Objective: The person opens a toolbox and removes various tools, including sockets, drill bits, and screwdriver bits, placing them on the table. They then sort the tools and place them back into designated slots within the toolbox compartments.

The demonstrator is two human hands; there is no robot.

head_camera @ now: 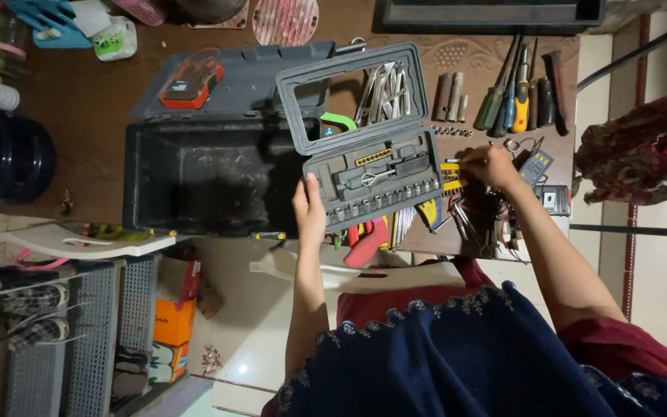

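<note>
**Open socket case held at the table edge, other hand among the loose bits**

The left hand (pixel 309 210) grips the near left corner of a small grey socket case (pixel 368 166), thumb on top and fingers curled under the edge where they cannot be seen. The case lies open, its windowed lid (pixel 349 93) tipped up toward the far side, and its tray holds a row of sockets (pixel 384 199) and a small ratchet handle (pixel 374 177). It rests partly over the right rim of a big black toolbox (pixel 210 174), which stands open on the brown table (pixel 94 123).

The right hand (pixel 488 164) sits just beside the case's right end, fingertips drawn together on a yellow strip of bits (pixel 451 176); whether they actually pinch one is too small to tell.

Beyond the right hand lie a row of screwdrivers (pixel 519 93), some metal sleeves (pixel 451 96) and a line of tiny bits (pixel 452 131). A small meter with a screen (pixel 536 166) lies just right of the hand. An orange tool (pixel 191 81) rests in the toolbox lid
</note>
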